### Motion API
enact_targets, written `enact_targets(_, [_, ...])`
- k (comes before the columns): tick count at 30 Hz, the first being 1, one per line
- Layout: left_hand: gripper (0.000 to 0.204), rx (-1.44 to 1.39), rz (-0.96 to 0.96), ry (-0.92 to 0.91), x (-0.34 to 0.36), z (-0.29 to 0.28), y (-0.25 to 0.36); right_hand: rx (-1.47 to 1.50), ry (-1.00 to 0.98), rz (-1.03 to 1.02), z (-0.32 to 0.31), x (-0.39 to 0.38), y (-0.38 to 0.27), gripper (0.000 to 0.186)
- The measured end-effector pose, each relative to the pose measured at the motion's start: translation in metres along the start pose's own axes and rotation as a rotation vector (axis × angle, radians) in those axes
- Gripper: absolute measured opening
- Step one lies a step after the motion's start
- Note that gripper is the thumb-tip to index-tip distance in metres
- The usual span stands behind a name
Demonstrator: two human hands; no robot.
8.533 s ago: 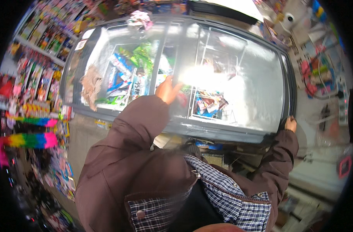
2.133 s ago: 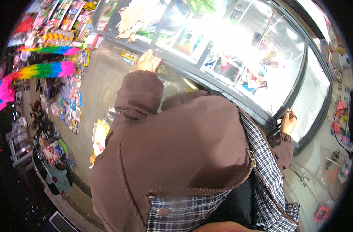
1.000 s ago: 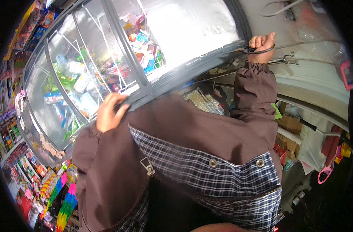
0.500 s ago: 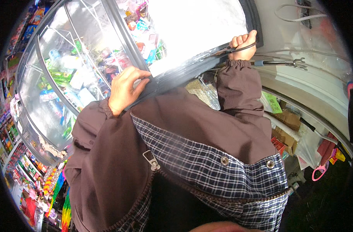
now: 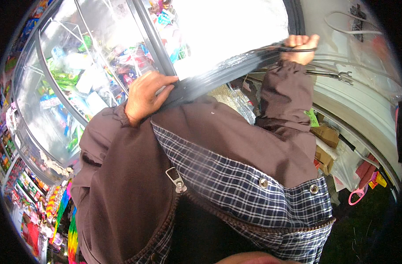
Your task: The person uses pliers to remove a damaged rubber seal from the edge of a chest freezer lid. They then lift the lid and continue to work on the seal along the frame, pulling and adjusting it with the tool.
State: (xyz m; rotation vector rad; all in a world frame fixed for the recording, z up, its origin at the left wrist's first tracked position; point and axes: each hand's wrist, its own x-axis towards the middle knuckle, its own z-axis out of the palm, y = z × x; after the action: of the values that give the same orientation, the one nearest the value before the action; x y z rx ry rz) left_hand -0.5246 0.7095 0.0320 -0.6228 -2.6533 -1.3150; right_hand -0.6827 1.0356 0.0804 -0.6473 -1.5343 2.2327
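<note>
Shop: close-packed, glass-topped chest freezer (image 5: 218,78) across the upper part of the view, cut off by the top edge.
Right hand (image 5: 300,49): fingers curled closed on a thin dark strip (image 5: 293,49), hand motion-blurred, knuckles up.
Strip: at the near right corner of the freezer, running along the frame edge into the fist; exact kind unclear, nor can I tell whether it is fixed to the frame.
Left hand (image 5: 148,96): on the near edge of the freezer, where the dark crossbar (image 5: 153,42) meets the front rail. Thumb and forefinger point right, narrow gap between; other fingers tucked under, so can't tell if it pinches anything.
Right glass section: bright white, washed out by glare.
Left glass section: colourful packets (image 5: 62,79) heaped inside, green and blue among them, white wire rack (image 5: 69,27) visible too.
Freezer left end: crumpled beige cloth (image 5: 53,163).
Under front rail: crumpled silvery sheet (image 5: 241,104), between the rail and the jacket (image 5: 122,185).
Jacket: brown, unzipped, checked lining (image 5: 249,185) turned out.
Right of the right forearm: metal rod with a forked end (image 5: 344,78); pale cables (image 5: 355,30) above it; green tag (image 5: 313,118), cardboard box (image 5: 326,134) and pink ring (image 5: 357,196) lower down.
Far left: stocked shelves (image 5: 8,149), rainbow streamers (image 5: 72,231) below.
</note>
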Motion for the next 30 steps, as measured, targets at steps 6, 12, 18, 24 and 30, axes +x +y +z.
enact_targets(6, [0.024, -0.028, 0.030, -0.007, 0.000, -0.002, -0.002, -0.057, 0.099, 0.092, 0.024, -0.008, 0.034, 0.042])
enact_targets(12, [0.024, -0.031, 0.040, -0.002, -0.005, -0.002, -0.007, -0.084, -0.113, -0.070, 0.024, 0.014, -0.002, 0.041])
enact_targets(18, [0.023, 0.000, 0.042, -0.059, -0.006, -0.004, -0.011, -0.131, -0.012, 0.002, 0.021, 0.016, 0.018, 0.033])
enact_targets(24, [0.023, -0.020, 0.052, 0.006, -0.008, -0.003, -0.013, -0.125, 0.079, 0.081, 0.011, 0.017, 0.030, 0.034])
enact_targets(30, [0.023, -0.006, 0.054, -0.015, -0.010, -0.005, -0.015, -0.172, -0.027, -0.121, 0.021, 0.018, 0.021, 0.034])
